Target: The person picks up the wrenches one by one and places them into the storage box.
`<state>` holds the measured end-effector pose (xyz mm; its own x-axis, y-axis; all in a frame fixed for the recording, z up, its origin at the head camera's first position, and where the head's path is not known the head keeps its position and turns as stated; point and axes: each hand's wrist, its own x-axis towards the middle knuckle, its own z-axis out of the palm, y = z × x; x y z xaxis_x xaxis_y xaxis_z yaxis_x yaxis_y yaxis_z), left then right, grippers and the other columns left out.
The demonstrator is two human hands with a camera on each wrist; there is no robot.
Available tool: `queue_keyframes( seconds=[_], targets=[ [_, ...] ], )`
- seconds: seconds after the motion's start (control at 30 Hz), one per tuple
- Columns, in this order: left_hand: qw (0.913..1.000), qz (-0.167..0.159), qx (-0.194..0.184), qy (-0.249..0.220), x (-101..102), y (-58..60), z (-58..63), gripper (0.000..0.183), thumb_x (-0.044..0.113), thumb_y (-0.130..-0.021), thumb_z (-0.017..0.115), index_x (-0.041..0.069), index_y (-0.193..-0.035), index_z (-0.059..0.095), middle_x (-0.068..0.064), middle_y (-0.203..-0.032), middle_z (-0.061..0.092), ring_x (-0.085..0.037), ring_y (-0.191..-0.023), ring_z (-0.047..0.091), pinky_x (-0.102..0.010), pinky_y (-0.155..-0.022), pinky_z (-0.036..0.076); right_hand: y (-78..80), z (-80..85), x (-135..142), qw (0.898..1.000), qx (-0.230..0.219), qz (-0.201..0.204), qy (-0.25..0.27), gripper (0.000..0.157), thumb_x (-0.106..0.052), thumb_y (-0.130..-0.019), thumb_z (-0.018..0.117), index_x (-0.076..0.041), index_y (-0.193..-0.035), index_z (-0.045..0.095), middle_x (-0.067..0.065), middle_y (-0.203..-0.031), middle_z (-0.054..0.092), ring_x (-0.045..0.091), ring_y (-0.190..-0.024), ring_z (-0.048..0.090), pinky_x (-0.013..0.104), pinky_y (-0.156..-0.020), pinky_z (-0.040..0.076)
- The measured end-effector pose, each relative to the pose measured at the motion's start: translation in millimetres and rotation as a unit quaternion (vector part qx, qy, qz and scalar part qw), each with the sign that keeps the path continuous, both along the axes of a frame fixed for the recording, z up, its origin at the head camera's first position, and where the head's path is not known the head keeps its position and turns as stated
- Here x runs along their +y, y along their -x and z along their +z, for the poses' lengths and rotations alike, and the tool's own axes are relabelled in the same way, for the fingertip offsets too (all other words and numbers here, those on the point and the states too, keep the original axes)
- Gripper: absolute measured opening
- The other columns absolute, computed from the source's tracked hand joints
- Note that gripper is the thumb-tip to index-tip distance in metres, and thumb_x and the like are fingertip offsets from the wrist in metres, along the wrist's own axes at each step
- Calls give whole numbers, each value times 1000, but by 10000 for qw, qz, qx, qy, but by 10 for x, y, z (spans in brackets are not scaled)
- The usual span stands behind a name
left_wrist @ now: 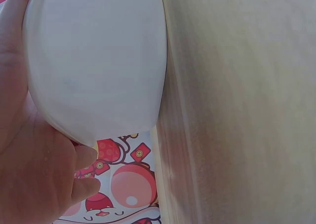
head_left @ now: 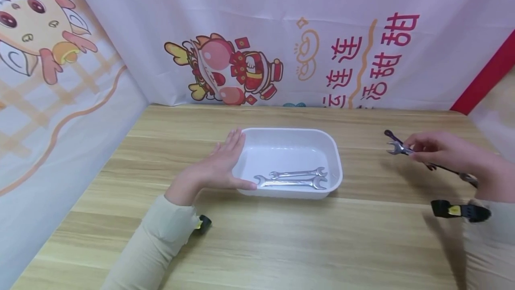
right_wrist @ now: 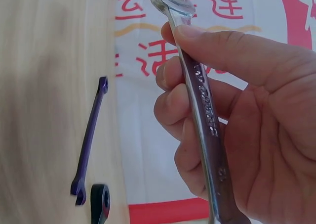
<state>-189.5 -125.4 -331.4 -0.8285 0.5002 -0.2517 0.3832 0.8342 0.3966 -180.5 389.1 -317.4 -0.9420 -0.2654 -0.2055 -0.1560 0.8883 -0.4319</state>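
Note:
My left hand (head_left: 223,160) rests on the left end of a white plastic tray (head_left: 289,194), thumb along the near rim and fingers extended toward the far corner. Inside the tray lie two silver open-ended wrenches (head_left: 297,173), side by side near the front wall. Over at the right, my right hand (head_left: 446,149) holds a silver wrench (right_wrist: 200,95), pinched between thumb and fingers. Its open end (head_left: 396,148) points left toward the tray. Beyond the held wrench, a dark purple wrench (right_wrist: 90,140) lies on the table, partly hidden by the hand in the head view.
A black wrench (right_wrist: 99,204) with a ring end shows at the lower edge of the right wrist view. The wood-grain table (head_left: 273,245) meets a printed cloth (head_left: 257,8) at the back and another at left.

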Motion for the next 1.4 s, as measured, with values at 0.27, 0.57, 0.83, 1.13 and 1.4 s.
queue_keyframes(
  seconds=[0.27, 0.57, 0.83, 1.13, 1.4],
  targets=[
    [10000, 10, 0, -5, -4, -11, 10, 133, 72, -72, 72, 13, -160, -9, 0, -166, -22, -20, -154, -19, -53, -124, -1, 33, 97, -162, 9992, 334, 230, 27, 18, -13, -94, 68, -11, -112, 67, 3, -87, 63, 11, -74, 51, 25, -63, 44],
    [10000, -26, 30, -28, -3, -18, 12, 133, 71, -73, 73, 12, -159, -9, -4, -167, -19, -21, -154, -19, -54, -124, 0, 60, 175, -303, 9986, 361, 321, 231, 19, -16, -95, 68, -11, -113, 68, 5, -94, 65, 13, -80, 51, 24, -66, 46],
    [10000, -22, 1, -23, -7, -6, -1, 134, 74, -71, 71, 14, -159, -10, 1, -166, -23, -19, -154, -20, -53, -124, -1, 109, 233, -444, 9980, 365, 389, 336, 20, -17, -95, 67, -11, -115, 69, 6, -105, 67, 17, -88, 52, 25, -73, 49],
    [10000, -44, 3, -16, -7, -2, -14, 133, 73, -73, 71, 14, -159, -11, 1, -166, -23, -20, -154, -19, -54, -124, -1, 145, 260, -559, 9979, 295, 437, 379, 21, -20, -96, 67, -13, -115, 70, 7, -109, 69, 20, -93, 55, 28, -77, 51],
    [10000, -54, 30, 7, -13, 6, -12, 134, 75, -72, 71, 14, -159, -11, -1, -166, -22, -20, -154, -19, -54, -124, 0, 162, 281, -707, 9974, 181, 467, 524, 23, -21, -96, 66, -13, -117, 70, 8, -114, 68, 24, -99, 55, 33, -82, 50]
  ],
)
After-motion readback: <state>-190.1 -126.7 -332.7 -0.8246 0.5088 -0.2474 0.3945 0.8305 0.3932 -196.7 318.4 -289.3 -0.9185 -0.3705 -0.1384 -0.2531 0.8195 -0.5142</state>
